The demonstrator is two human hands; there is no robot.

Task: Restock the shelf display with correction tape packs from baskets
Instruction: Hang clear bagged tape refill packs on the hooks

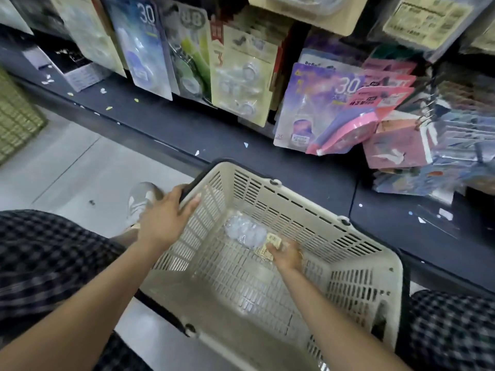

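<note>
Fingers of the right hand (287,255) curl onto the card end of the last correction tape pack (247,235) on the basket (308,207) floor — a grasp, though blurred. The pack's long axis runs up-left from them. The left hand (167,218) grips the basket's rim — farther off.

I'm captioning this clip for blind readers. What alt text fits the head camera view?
A person's right hand grasps the last correction tape pack lying in a cream plastic basket, while the left hand holds the basket's rim. Beyond the basket, a dark shelf runs under rows of hanging stationery packs.
</note>
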